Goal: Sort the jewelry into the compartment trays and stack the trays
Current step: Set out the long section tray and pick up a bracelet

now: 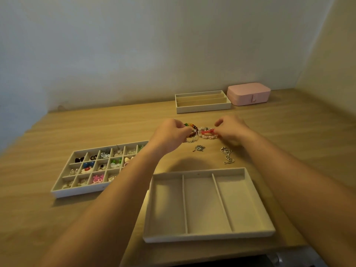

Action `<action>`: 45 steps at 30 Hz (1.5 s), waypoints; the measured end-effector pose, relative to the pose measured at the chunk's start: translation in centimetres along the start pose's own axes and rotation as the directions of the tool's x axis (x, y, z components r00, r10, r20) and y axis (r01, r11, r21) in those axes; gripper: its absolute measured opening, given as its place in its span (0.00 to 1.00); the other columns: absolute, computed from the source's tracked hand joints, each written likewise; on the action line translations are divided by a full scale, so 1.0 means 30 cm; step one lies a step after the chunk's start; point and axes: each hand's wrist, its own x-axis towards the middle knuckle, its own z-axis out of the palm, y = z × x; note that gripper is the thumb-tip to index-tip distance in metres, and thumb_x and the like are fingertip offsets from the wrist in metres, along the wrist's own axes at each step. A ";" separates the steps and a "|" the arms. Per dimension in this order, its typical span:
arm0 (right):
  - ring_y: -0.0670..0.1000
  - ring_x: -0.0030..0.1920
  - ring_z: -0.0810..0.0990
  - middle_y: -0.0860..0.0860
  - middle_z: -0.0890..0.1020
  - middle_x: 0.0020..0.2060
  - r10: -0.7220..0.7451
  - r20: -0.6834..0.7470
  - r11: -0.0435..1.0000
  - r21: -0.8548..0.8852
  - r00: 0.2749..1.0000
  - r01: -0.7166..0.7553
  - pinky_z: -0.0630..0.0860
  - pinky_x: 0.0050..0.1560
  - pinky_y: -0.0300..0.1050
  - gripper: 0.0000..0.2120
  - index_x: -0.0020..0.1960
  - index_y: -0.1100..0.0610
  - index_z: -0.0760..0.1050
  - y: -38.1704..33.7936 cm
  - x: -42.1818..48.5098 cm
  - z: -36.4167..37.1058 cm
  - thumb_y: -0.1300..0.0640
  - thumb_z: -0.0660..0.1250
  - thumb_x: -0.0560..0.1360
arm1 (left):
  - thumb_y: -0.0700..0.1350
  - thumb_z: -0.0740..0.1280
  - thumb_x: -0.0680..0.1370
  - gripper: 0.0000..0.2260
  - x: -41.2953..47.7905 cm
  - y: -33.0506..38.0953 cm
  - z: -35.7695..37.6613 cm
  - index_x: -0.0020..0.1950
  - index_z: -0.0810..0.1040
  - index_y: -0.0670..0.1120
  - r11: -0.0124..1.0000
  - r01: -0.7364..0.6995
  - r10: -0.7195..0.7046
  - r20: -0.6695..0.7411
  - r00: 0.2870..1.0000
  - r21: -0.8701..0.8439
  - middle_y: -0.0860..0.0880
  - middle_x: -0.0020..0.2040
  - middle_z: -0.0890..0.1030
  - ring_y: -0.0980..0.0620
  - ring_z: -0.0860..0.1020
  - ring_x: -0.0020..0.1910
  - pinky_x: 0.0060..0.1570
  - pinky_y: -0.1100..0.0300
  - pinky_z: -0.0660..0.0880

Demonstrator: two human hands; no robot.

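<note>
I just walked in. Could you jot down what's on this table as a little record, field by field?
Left hand: grips the multicoloured bead bracelet
Right hand: pinches the pink bead bracelet
Near tray: three long compartments, nothing in them
Grid tray: small compartments, many holding small jewelry
Far tray: long slots, beside the pink box
Loose on table: two silver chains

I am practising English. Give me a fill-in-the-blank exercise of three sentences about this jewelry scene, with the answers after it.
1. Two dividers split the near tray into ___ compartments.
2. The closed box at the back is ___ in colour.
3. The left hand and the right hand each hold a beaded ___ in their fingers.

Missing words: three; pink; bracelet.
</note>
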 end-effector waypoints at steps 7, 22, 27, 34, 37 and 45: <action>0.51 0.52 0.80 0.52 0.83 0.50 -0.004 -0.064 0.956 0.292 0.998 0.022 0.78 0.55 0.49 0.04 0.51 0.52 0.81 0.036 -0.001 0.016 0.58 0.73 0.77 | 0.48 0.66 0.80 0.10 0.015 -0.007 -0.012 0.45 0.81 0.43 0.954 -0.027 0.034 0.017 0.999 -0.300 0.51 0.35 0.81 0.55 0.72 0.31 0.28 0.66 0.68; 0.49 0.39 0.82 0.51 0.84 0.41 -0.301 0.032 0.360 0.929 0.953 0.083 0.82 0.39 0.45 0.08 0.56 0.57 0.80 -0.093 -0.212 -0.087 0.58 0.69 0.78 | 0.46 0.67 0.81 0.14 -0.045 -0.017 0.012 0.65 0.78 0.46 0.784 -0.040 0.114 0.080 0.990 -0.620 0.46 0.58 0.84 0.48 0.82 0.58 0.61 0.51 0.77; 0.47 0.38 0.84 0.50 0.85 0.40 -0.390 0.061 0.397 0.911 0.919 0.108 0.80 0.37 0.40 0.09 0.55 0.58 0.81 -0.134 -0.265 -0.055 0.58 0.71 0.75 | 0.49 0.67 0.80 0.12 -0.101 -0.030 -0.025 0.59 0.81 0.43 0.747 -0.002 0.130 0.143 0.981 -0.664 0.44 0.49 0.85 0.48 0.83 0.46 0.47 0.55 0.79; 0.56 0.54 0.85 0.57 0.85 0.52 -0.541 0.237 0.438 0.899 0.807 0.029 0.82 0.49 0.46 0.16 0.60 0.61 0.81 -0.154 -0.293 -0.051 0.67 0.72 0.73 | 0.47 0.70 0.78 0.08 -0.194 -0.055 -0.112 0.54 0.82 0.45 0.867 -0.009 0.068 0.101 0.993 -0.499 0.47 0.44 0.86 0.49 0.85 0.42 0.41 0.59 0.81; 0.56 0.55 0.86 0.58 0.85 0.54 -0.511 0.272 0.496 0.868 0.816 0.021 0.83 0.51 0.46 0.18 0.62 0.62 0.80 -0.193 -0.316 -0.034 0.71 0.71 0.74 | 0.45 0.70 0.78 0.08 -0.235 -0.065 -0.135 0.54 0.81 0.44 0.887 0.035 0.010 0.094 0.996 -0.460 0.46 0.45 0.87 0.48 0.86 0.43 0.43 0.57 0.82; 0.52 0.44 0.88 0.55 0.86 0.47 -0.346 0.362 0.765 0.644 0.866 0.036 0.84 0.42 0.44 0.09 0.54 0.57 0.82 -0.273 -0.411 0.009 0.63 0.75 0.75 | 0.41 0.70 0.78 0.04 -0.330 -0.112 -0.172 0.52 0.80 0.43 0.869 0.175 -0.115 0.154 0.981 -0.463 0.43 0.45 0.85 0.45 0.86 0.45 0.48 0.52 0.82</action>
